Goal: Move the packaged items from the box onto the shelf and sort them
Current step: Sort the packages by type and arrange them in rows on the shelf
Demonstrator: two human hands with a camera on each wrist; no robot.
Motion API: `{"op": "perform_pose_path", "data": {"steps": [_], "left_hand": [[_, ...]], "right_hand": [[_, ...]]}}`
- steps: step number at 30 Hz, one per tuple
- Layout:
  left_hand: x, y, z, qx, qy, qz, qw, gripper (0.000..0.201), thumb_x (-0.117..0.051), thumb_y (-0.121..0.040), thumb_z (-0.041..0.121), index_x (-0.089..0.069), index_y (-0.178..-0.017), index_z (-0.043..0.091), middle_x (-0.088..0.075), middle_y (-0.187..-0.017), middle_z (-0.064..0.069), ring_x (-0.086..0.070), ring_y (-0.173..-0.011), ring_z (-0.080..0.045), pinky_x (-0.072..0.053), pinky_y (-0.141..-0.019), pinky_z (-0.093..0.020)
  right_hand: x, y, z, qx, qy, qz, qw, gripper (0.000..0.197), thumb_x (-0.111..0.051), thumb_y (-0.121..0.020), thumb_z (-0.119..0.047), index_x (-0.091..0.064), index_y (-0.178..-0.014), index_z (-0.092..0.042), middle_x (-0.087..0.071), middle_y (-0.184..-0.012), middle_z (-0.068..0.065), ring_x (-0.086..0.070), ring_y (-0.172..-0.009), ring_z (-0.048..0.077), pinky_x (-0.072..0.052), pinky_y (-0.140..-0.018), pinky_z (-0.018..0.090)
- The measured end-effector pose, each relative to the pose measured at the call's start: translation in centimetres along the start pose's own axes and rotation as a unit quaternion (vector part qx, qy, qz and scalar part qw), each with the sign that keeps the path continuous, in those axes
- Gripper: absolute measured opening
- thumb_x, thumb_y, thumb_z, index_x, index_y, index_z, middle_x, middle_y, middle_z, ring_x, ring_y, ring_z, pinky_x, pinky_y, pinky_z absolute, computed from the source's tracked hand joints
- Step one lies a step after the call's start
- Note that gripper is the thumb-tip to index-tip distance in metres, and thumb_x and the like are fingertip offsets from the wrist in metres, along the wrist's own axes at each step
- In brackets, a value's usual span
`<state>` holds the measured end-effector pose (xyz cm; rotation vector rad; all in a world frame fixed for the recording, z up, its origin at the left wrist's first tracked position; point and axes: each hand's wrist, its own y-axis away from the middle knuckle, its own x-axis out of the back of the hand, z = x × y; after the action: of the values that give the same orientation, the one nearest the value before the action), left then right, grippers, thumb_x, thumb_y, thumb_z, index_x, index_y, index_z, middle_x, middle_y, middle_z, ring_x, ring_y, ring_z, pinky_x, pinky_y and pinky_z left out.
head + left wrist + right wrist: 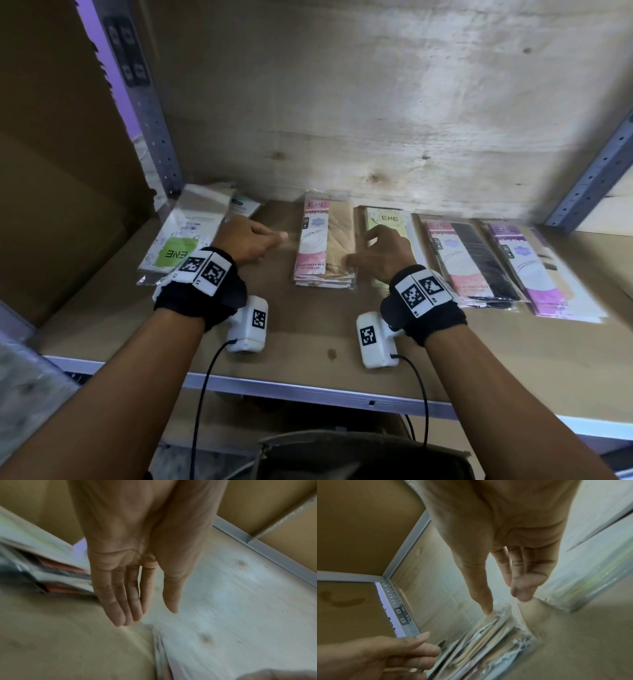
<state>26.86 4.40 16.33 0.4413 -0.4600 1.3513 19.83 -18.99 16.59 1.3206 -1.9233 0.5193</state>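
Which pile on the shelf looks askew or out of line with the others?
The far-left pile with the green label: it lies slanted and fanned out, label upside down, while the other stacks, such as the pink-and-beige stack, lie roughly parallel.

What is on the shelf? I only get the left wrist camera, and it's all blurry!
Observer: Piles of flat packets lie in a row on the shelf.
Operator: What colours?
Observer: The left hand hovers between a green-label pile and a pink-label pile.
Operator: Is the other hand holding any?
Observer: No, the right hand is empty, spread above a pale green packet.
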Motion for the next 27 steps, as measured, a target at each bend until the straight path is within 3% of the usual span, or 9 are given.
{"op": "perform_pose_path", "data": {"steps": [3,5,7,9,13,18,22,25,27], "left_hand": [[3.4,-0.1,-1.3,0.012,-0.036,0.091,0.995,0.024,-0.073,-0.084,0.042,-0.079,-0.088,0.020,-0.077,-0.096,-0.005,-0.070,-0.095,-0.026,-0.054,-0.094,-0.037],[5.3,0.1,-2.1,0.011,-0.030,0.139,0.990,0.016,-0.070,-0.088,0.032,-0.076,-0.078,0.021,-0.075,-0.092,-0.003,-0.068,-0.093,-0.023,-0.051,-0.086,-0.029],[7.2,0.1,-3.0,0.026,-0.038,0.167,0.985,0.014,-0.068,-0.090,0.027,-0.078,-0.088,0.017,-0.074,-0.100,-0.006,-0.066,-0.090,-0.022,-0.047,-0.084,-0.026],[8.7,0.0,-3.9,0.061,-0.065,0.161,0.983,0.025,-0.066,-0.092,0.031,-0.076,-0.106,0.013,-0.070,-0.120,-0.010,-0.066,-0.102,-0.028,-0.050,-0.097,-0.033],[10.9,0.0,-5.5,0.111,-0.109,0.106,0.982,0.048,-0.059,-0.096,0.036,-0.060,-0.131,0.003,-0.058,-0.137,-0.019,-0.058,-0.120,-0.037,-0.045,-0.105,-0.044],[12.2,0.7,-6.4,0.111,-0.077,0.070,0.988,0.041,-0.061,-0.096,0.033,-0.068,-0.120,0.001,-0.066,-0.124,-0.019,-0.064,-0.109,-0.034,-0.050,-0.095,-0.040],[12.7,1.2,-6.9,0.112,-0.021,0.078,0.990,0.042,-0.062,-0.093,0.034,-0.066,-0.117,0.000,-0.066,-0.119,-0.025,-0.064,-0.111,-0.041,-0.052,-0.095,-0.047],[12.6,1.4,-6.9,0.117,-0.004,0.064,0.991,0.038,-0.060,-0.095,0.028,-0.064,-0.115,-0.003,-0.067,-0.117,-0.027,-0.068,-0.102,-0.039,-0.056,-0.085,-0.043],[12.6,1.6,-6.6,0.116,0.013,0.060,0.991,0.034,-0.058,-0.095,0.020,-0.062,-0.119,-0.005,-0.066,-0.118,-0.027,-0.068,-0.094,-0.033,-0.058,-0.083,-0.042]], "right_hand": [[0.0,0.2,-1.0,0.062,-0.019,0.042,0.997,0.059,-0.082,-0.074,-0.032,-0.055,-0.123,-0.013,-0.063,-0.108,0.003,-0.059,-0.103,0.022,-0.048,-0.087,0.031],[-0.5,0.4,-2.3,0.118,-0.026,0.063,0.991,0.040,-0.076,-0.080,-0.029,-0.061,-0.115,-0.016,-0.065,-0.093,0.000,-0.060,-0.094,0.013,-0.044,-0.081,0.021],[-1.7,0.8,-4.2,0.160,-0.028,0.045,0.986,0.020,-0.071,-0.084,-0.024,-0.067,-0.103,-0.018,-0.065,-0.076,-0.006,-0.057,-0.076,-0.004,-0.034,-0.069,0.002],[-3.1,1.3,-6.1,0.173,-0.040,-0.009,0.984,0.012,-0.068,-0.084,-0.021,-0.070,-0.096,-0.021,-0.068,-0.074,-0.007,-0.058,-0.069,-0.005,-0.032,-0.067,-0.004],[-6.8,1.9,-9.8,0.159,-0.096,-0.092,0.978,0.011,-0.064,-0.085,-0.014,-0.072,-0.093,-0.014,-0.075,-0.082,0.005,-0.071,-0.074,0.018,-0.056,-0.073,0.020],[-11.3,2.4,-13.4,0.091,-0.185,-0.184,0.961,0.009,-0.062,-0.091,-0.010,-0.064,-0.081,-0.010,-0.072,-0.079,0.024,-0.066,-0.061,0.030,-0.061,-0.068,0.042],[-13.4,2.3,-14.6,0.082,-0.187,-0.194,0.959,0.019,-0.065,-0.092,-0.015,-0.059,-0.074,-0.013,-0.073,-0.078,0.020,-0.069,-0.065,0.034,-0.061,-0.070,0.047],[-13.3,2.2,-14.3,0.095,-0.169,-0.179,0.964,0.022,-0.067,-0.090,-0.011,-0.055,-0.072,-0.015,-0.070,-0.064,0.011,-0.063,-0.050,0.021,-0.058,-0.062,0.038],[-12.7,2.5,-14.0,0.105,-0.155,-0.173,0.967,0.021,-0.068,-0.089,-0.009,-0.055,-0.074,-0.015,-0.072,-0.077,0.022,-0.060,-0.054,0.023,-0.057,-0.068,0.042]]}}
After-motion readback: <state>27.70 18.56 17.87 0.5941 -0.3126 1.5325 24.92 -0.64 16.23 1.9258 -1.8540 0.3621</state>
